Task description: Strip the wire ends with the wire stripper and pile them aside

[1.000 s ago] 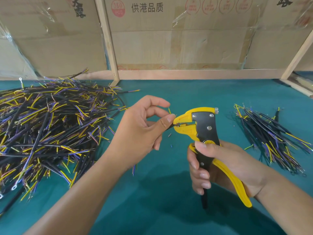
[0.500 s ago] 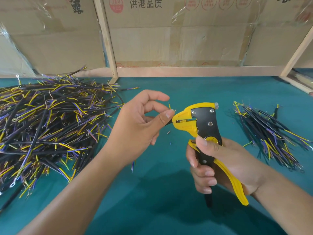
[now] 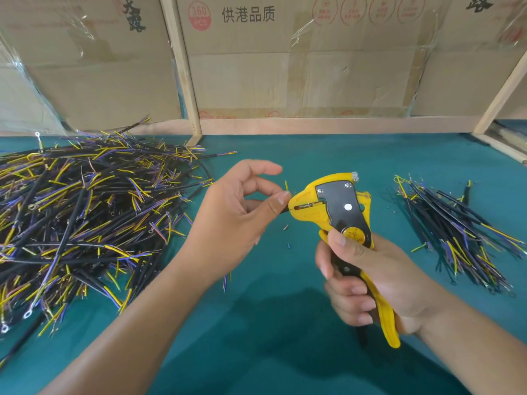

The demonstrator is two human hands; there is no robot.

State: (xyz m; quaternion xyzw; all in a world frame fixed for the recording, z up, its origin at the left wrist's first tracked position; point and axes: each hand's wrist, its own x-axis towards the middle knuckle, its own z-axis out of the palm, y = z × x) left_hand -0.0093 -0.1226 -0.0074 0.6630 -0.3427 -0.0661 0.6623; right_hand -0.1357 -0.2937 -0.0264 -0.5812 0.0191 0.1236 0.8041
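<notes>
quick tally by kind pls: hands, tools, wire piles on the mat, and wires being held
hands: 2, left hand and right hand
tools: 1, wire stripper
wire piles: 2, big pile on the left, small pile on the right
wires held: 1, wire pinched at the stripper's mouth
total: 6

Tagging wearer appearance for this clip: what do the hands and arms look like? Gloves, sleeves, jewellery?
Both hands are bare: no gloves on the left hand or the right hand. Both forearms are uncovered as far as the frame shows, with no sleeve in view. No watch, bracelet or ring is visible. Fingernails are short and unpainted. No markings or tattoos show.
</notes>
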